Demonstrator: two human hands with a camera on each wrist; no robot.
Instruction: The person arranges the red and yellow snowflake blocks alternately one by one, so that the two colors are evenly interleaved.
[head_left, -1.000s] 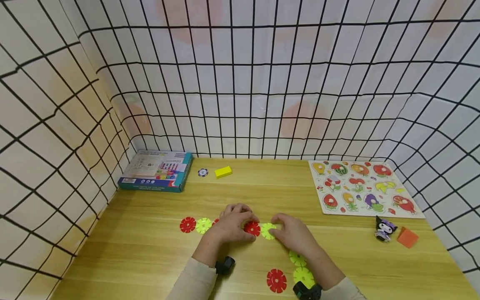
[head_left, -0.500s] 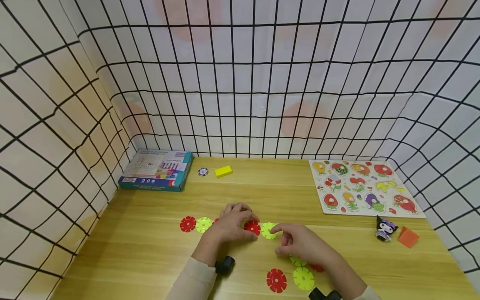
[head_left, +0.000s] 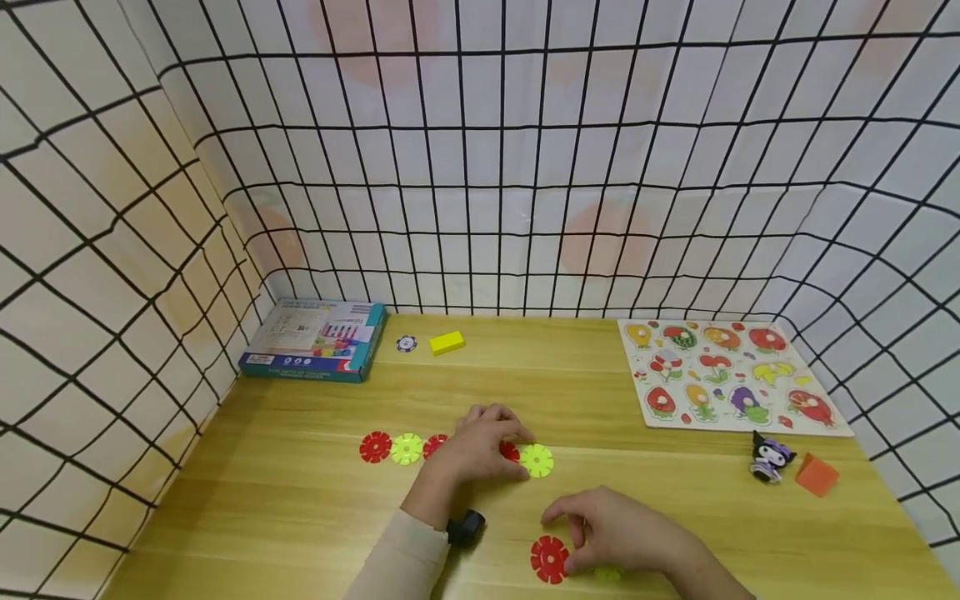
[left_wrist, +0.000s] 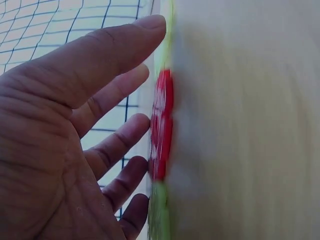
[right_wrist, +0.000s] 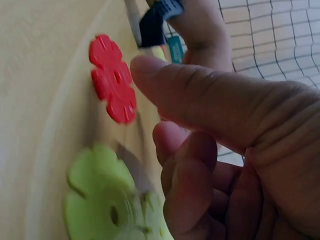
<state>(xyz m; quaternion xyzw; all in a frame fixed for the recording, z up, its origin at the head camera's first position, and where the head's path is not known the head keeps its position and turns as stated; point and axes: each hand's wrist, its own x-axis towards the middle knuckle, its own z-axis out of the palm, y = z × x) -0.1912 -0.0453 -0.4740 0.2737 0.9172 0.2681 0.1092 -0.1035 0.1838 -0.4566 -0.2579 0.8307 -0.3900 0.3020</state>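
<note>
A row of flat, notched red and yellow-green plastic discs lies across the table, with a red disc [head_left: 375,447] at its left end and a yellow-green disc [head_left: 536,461] at its right end. My left hand [head_left: 480,447] is over the row with spread, bent fingers, covering part of it; in the left wrist view its fingertips are beside a red disc [left_wrist: 161,127]. Nearer the front, my right hand [head_left: 622,529] hovers at a loose red disc [head_left: 550,559], thumb close to its edge, fingers loosely bent. Yellow-green discs [right_wrist: 97,192] lie below that hand, mostly hidden in the head view.
At the back left lie a flat box [head_left: 311,340], a poker chip [head_left: 406,343] and a yellow block [head_left: 447,342]. A fruit puzzle board [head_left: 731,379], a small figurine [head_left: 770,458] and an orange block [head_left: 817,474] are on the right. Black-grid, white walls [head_left: 487,167] surround the table.
My right hand has left the yellow-green disc at the row's right end and come back toward the loose red disc. The left hand has shifted slightly right along the row.
</note>
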